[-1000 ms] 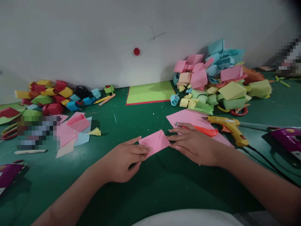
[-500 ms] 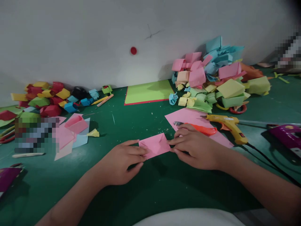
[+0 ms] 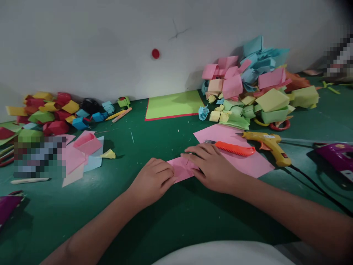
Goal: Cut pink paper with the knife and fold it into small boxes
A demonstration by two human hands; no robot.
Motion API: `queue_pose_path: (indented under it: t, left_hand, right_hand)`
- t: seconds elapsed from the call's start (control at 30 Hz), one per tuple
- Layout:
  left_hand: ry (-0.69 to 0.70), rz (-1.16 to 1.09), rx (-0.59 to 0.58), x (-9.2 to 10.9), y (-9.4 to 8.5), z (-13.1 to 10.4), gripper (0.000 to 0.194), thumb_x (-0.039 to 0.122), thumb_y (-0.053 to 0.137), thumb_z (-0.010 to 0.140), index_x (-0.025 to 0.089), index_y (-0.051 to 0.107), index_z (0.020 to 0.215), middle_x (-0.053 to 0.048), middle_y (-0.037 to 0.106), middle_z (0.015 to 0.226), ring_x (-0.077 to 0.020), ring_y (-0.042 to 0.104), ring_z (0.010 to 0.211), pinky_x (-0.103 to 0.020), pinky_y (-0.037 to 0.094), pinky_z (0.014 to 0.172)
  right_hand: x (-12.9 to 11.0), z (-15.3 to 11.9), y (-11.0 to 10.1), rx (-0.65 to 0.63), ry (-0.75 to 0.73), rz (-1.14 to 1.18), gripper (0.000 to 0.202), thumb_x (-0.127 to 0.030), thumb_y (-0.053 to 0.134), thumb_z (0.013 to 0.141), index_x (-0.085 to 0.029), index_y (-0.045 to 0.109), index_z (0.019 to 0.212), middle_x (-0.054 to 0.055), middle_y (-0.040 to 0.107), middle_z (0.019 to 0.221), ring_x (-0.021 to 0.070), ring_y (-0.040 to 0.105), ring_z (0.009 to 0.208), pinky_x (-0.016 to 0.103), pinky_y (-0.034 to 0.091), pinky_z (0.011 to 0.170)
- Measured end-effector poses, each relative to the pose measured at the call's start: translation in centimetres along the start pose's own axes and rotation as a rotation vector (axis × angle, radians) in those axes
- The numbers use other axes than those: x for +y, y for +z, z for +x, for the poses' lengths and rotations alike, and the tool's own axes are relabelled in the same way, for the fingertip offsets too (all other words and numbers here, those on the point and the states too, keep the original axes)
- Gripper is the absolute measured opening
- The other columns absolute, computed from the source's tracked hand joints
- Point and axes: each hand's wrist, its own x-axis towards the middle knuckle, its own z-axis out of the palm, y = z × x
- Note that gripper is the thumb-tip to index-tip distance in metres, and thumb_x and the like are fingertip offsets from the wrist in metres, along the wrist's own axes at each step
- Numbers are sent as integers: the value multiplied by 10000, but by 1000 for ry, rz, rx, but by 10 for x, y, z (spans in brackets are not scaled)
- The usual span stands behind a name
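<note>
I work pink paper [image 3: 179,170]. Left hand [image 3: 154,179], fingers clamped, grips its left end; right hand [image 3: 213,168], fingers parted, covers its right.

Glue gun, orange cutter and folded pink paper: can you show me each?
Glue gun [image 3: 271,142]: head view, on its yellow body.
Orange cutter [image 3: 235,148]: head view, on its handle.
Folded pink paper [image 3: 181,170]: head view, on its uncovered middle.

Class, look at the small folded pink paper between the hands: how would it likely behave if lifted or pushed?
The folded pink paper is probably very light, being small and thin. Its creases suggest doubled layers, so it may feel somewhat stiffer than a single sheet yet still bend. Pushed across the green table, its flat shape should slide rather than roll.
</note>
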Motion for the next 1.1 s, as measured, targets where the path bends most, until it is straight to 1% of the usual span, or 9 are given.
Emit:
queue_pose_path:
  t: [0.1, 0.17, 0.23, 0.3, 0.57, 0.7, 0.83, 0.97, 1.1]
  left_hand:
    - [-90, -6, -27, -3, -1, 0, 182, 260, 543, 1002, 182, 684, 915, -43, 720, 969, -202, 622, 922, -373, 430, 837]
    - [-165, 23, -23, -4, -1, 0, 172, 280, 573, 975, 185, 682, 1069, -74, 698, 1103, -242, 606, 1024, -404, 434, 876]
    - [-222, 61, -14, -4, -1, 0, 326, 301, 601, 947, 187, 629, 1251, -101, 660, 1220, -281, 580, 1114, -438, 429, 907]
    - [-247, 83, -23, -4, -2, 0, 423, 302, 602, 938, 192, 574, 1345, -112, 639, 1273, -300, 565, 1152, -458, 421, 921]
    - [-179, -28, -37, -2, 1, 0, 239, 199, 515, 985, 200, 622, 1199, -67, 693, 1119, -229, 622, 1020, -388, 441, 860]
    - [-127, -36, 6, -3, 3, 0, 211, 167, 493, 998, 201, 651, 1133, -48, 705, 1064, -195, 637, 967, -348, 470, 854]
    - [-96, 8, 46, -4, 4, -1, 193, 185, 489, 1016, 206, 674, 1069, -35, 710, 991, -184, 647, 916, -335, 481, 827]
    - [-43, 74, 30, -1, 3, -2, 224, 152, 452, 1012, 180, 673, 1035, -53, 699, 951, -194, 634, 841, -351, 487, 777]
    - [-27, 19, -5, 3, -2, -3, 200, 152, 469, 992, 180, 666, 1010, -60, 688, 950, -195, 628, 847, -344, 491, 769]
  right_hand:
    - [-3, 1, 2, -15, 8, 6, 470, -216, 467, 981, -155, 500, 1446, 133, 582, 1433, 336, 461, 1282, 585, 324, 1092]
    - [-3, 2, 2, -20, 9, 24, 462, -200, 453, 979, -151, 503, 1435, 132, 602, 1404, 327, 470, 1263, 578, 332, 1081]
    - [-3, 3, 1, -8, 19, 40, 462, -182, 463, 963, -171, 514, 1421, 129, 610, 1382, 326, 478, 1241, 567, 351, 1060]
    - [-3, 4, -1, 14, 26, 55, 461, -168, 484, 945, -190, 530, 1403, 131, 609, 1363, 324, 483, 1226, 557, 360, 1051]
    - [-3, 3, 0, 41, -16, 135, 358, -143, 504, 962, -203, 612, 1299, 116, 620, 1175, 284, 521, 1091, 497, 418, 983]
    - [0, 3, 4, 73, -60, 195, 266, -129, 482, 985, -178, 678, 1159, 109, 618, 1077, 244, 548, 1011, 414, 468, 910]
    - [4, 3, 6, 89, -96, 209, 256, -90, 481, 974, -165, 695, 1092, 110, 645, 1081, 233, 578, 996, 382, 485, 885]
    - [6, 3, 3, 47, -200, 152, 298, -48, 456, 961, -147, 686, 1124, 109, 683, 1076, 238, 577, 962, 383, 488, 870]
    - [5, 0, -2, -1, -324, 72, 347, -18, 431, 945, -102, 671, 1180, 136, 696, 1094, 241, 567, 964, 382, 491, 867]
